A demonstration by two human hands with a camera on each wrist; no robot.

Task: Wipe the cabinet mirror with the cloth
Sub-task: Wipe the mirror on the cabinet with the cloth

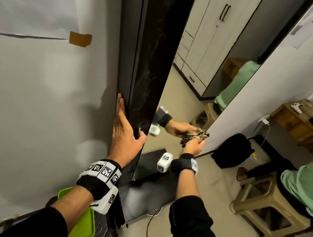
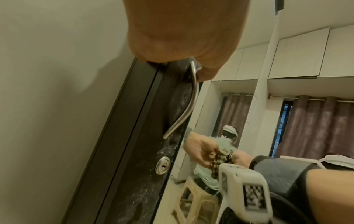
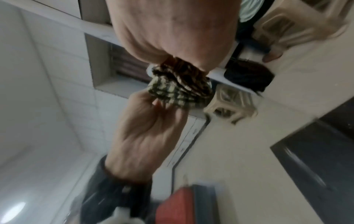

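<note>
The tall cabinet mirror [image 1: 195, 74] fills the door beside a dark marbled frame strip [image 1: 152, 60]. My right hand [image 1: 192, 146] grips a bunched brown-and-cream checked cloth [image 1: 190, 138] and holds it against the glass low down; hand and cloth are doubled in the reflection. The right wrist view shows the cloth [image 3: 178, 84] under my curled fingers [image 3: 172, 37]. My left hand [image 1: 125, 134] rests flat on the door's outer edge with fingers straight and the thumb by the steel handle [image 2: 191, 98]. A round keyhole [image 2: 162, 165] sits below it.
A person in a green shirt sits on a beige plastic stool [image 1: 268, 203] at the right. A black bag [image 1: 233, 149] lies on the floor by a white wall. A wooden table [image 1: 302, 122] stands farther back. A green lid [image 1: 82, 226] and a floor cable [image 1: 148, 229] lie near my feet.
</note>
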